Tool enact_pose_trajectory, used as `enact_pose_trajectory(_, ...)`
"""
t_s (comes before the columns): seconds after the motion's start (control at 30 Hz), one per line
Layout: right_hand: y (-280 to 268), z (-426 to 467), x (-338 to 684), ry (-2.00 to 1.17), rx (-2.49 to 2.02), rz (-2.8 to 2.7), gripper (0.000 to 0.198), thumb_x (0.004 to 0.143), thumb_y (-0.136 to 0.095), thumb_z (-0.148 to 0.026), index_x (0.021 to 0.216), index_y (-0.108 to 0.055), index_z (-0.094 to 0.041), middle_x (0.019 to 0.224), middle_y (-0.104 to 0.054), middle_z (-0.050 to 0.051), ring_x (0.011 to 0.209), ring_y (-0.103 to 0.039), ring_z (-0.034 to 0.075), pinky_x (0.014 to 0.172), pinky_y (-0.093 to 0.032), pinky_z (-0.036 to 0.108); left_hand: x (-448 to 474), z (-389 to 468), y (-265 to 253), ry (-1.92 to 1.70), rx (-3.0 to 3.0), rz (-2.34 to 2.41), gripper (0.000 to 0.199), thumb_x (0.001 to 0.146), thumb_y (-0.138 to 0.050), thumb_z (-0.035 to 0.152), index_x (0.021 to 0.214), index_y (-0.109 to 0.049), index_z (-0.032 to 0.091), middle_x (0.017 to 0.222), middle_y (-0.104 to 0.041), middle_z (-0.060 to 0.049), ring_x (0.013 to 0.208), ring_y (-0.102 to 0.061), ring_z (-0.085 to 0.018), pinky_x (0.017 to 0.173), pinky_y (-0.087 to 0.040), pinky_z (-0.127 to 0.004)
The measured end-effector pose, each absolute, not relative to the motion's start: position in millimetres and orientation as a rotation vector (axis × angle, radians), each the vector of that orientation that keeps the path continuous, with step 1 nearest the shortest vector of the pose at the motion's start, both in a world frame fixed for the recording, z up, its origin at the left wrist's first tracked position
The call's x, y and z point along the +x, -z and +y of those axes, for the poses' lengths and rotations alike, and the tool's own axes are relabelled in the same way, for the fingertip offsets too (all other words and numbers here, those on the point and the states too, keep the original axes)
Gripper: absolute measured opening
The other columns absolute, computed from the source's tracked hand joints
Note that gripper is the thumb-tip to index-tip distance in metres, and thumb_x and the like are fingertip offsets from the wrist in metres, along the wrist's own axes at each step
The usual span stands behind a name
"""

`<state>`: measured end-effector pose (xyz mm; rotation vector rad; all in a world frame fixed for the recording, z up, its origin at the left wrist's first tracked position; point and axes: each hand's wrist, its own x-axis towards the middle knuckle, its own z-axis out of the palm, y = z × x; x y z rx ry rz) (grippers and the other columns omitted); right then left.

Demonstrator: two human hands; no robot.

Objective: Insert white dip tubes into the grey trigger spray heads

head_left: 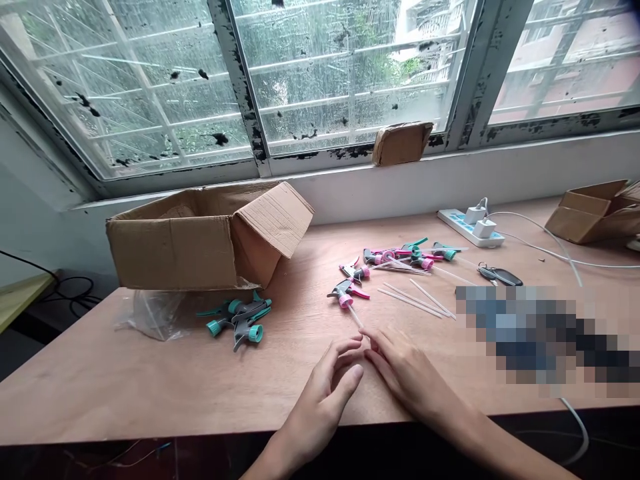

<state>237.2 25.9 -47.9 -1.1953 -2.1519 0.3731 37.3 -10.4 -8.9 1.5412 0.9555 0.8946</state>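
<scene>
A grey and pink trigger spray head [345, 293] lies on the table, its thin clear dip tube [356, 318] pointing down toward me. My right hand [400, 363] pinches the lower end of that tube between thumb and fingers. Beside it, my left hand [327, 387] has its fingers curved and the thumb apart, with nothing visible in it; its fingertips are close to the tube's end. Several loose clear tubes [413, 301] lie just beyond the right hand. Behind them is a pile of pink and teal spray heads [415, 253], some with tubes fitted.
Grey and teal spray heads [243, 320] lie at left, by a clear plastic bag [155, 313] and an open cardboard box [170, 253]. At right are keys [500, 275], a power strip [470, 228] with plugs and cables, another box [583, 213] and a blurred patch.
</scene>
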Motion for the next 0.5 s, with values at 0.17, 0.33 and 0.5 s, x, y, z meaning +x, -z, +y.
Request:
enact_pose_trajectory(0.17, 55.7, 29.5, 237.2, -0.292, -1.170, -2.213, 0.040, 0.105, -0.038, -0.019, 0.142, -0.054, -0.014, 0.137, -0.064, 0.018, 0.129, -0.059, 0.030, 0.106, -0.052, 0.050, 22.8, -2.7, 12.6, -0.802, 1.979, 1.322, 0.031, 0.103, -0.053, 0.036, 0.132, -0.057, 0.025, 0.158, -0.044, -0.012, 0.151, -0.035, -0.030, 0.124, -0.030, -0.054)
enact_pose_trajectory(0.33, 50.6, 32.7, 245.8, -0.137, -1.294, -2.322, 0.054, 0.105, -0.041, -0.030, 0.158, -0.037, -0.020, 0.167, -0.029, 0.016, 0.153, -0.030, 0.032, 0.119, -0.036, 0.056, 5.5, 8.7, 24.9, -0.746, 2.362, 1.777, 0.038, 0.100, -0.056, 0.033, 0.135, -0.055, 0.018, 0.159, -0.042, -0.020, 0.154, -0.025, -0.039, 0.122, -0.017, -0.071)
enact_pose_trajectory(0.5, 57.1, 40.1, 266.0, 0.176, -1.804, -2.134, 0.069, 0.099, -0.053, -0.053, 0.153, -0.046, -0.012, 0.161, -0.036, 0.026, 0.151, -0.029, 0.043, 0.118, -0.029, 0.064, -6.2, 15.8, 20.7, -0.794, 2.413, 2.190, 0.041, 0.100, -0.056, 0.038, 0.133, -0.059, 0.013, 0.165, -0.028, -0.023, 0.157, -0.002, -0.046, 0.118, -0.010, -0.078)
